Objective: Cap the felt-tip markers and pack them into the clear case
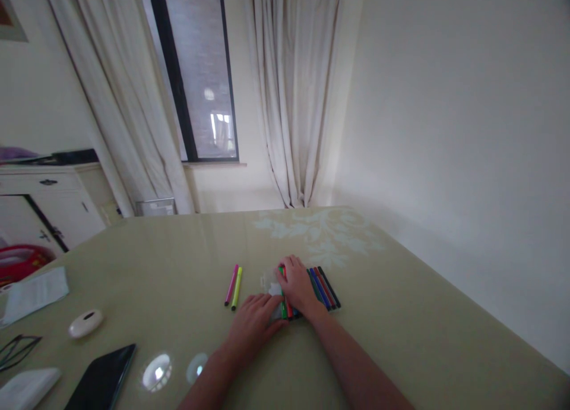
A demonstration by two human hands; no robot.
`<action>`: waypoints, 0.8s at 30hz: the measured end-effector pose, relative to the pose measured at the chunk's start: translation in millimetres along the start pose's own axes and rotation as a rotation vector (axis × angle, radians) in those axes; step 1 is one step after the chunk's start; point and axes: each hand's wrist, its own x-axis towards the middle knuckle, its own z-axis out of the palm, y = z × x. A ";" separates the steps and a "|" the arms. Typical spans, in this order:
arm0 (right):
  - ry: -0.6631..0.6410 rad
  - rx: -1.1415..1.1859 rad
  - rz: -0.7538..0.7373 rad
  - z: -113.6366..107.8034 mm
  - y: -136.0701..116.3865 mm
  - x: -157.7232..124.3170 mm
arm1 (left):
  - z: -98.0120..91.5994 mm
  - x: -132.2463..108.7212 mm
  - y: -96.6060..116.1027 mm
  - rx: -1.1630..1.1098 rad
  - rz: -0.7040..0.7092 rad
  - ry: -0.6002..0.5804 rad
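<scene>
A flat, clear plastic case (268, 279) lies on the tabletop in front of the person, with a row of slim felt-tip markers side by side in or on it. At the row's left edge are a bright green cylindrical marker (284, 309) and a red one beside it; at its right edge, a glossy blue marker (319, 288) and a straight black-barrelled marker (329, 286) lie slightly slanted.

The right hand (297, 282) lies over the middle of the row, fingers bent downward, the fingertips by the green marker's far end. The left hand (255, 319) is at the case's near left corner, half open, thumb apart from the forefinger. The view is small and soft here, so I cannot tell whether either hand grips a marker or only presses on the row.

Uneven pressure could make the smooth, round barrels roll or ride over one another; the thin plastic could flex or skid if pushed from one side. The left forearm or wrist, swinging outward, might knock the loose magenta marker (231, 285) and the yellow marker with a dark end (237, 288), which lie just apart from the case.

Beneath everything is a shiny olive-beige tabletop (401, 321) with a pale leaf pattern; farther left sits a smooth white oval object (86, 324).
</scene>
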 end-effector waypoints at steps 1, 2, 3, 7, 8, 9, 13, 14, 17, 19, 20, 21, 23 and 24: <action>0.024 0.058 0.002 -0.4 1.6 0.6 | 0.1 0.0 0.7 0.007 -0.003 -0.006; 0.050 0.120 0.004 -0.8 3.1 1.0 | 0.3 0.0 1.3 0.015 -0.006 -0.010; 0.082 0.185 0.013 -1.3 4.4 1.2 | 0.6 0.2 1.8 0.024 -0.007 -0.010; 0.197 0.381 0.063 -3.9 5.4 -0.1 | 3.8 1.7 0.6 0.070 0.024 0.004; 0.188 0.404 0.061 -4.7 5.0 -0.5 | 5.3 2.2 -0.6 0.076 0.044 0.013; 0.170 0.427 0.060 -5.6 4.8 -0.8 | 7.1 2.7 -2.1 0.077 0.069 0.025; 0.239 0.552 0.178 -8.8 6.5 -0.7 | 14.6 3.9 -6.8 0.070 0.152 0.147; 0.285 0.583 0.214 -9.5 7.1 -0.8 | 15.6 3.8 -6.7 0.072 0.167 0.182; 0.321 0.658 0.251 -10.7 4.7 -2.3 | 14.5 1.4 -1.0 0.071 0.222 0.229; 0.248 0.693 0.214 -10.6 -1.8 -4.6 | 11.1 -1.5 6.2 0.064 0.254 0.216; 0.206 0.707 0.188 -10.6 -6.0 -5.8 | 9.1 -3.0 9.8 0.058 0.260 0.208; 0.165 0.724 0.166 -10.7 -10.2 -6.7 | 7.0 -4.2 12.8 0.046 0.256 0.206; 0.096 0.789 0.161 -12.2 -15.8 -7.4 | 2.7 -5.6 14.7 0.004 0.224 0.233; 0.086 0.827 0.180 -13.6 -16.2 -7.0 | 0.4 -5.5 12.6 -0.025 0.191 0.262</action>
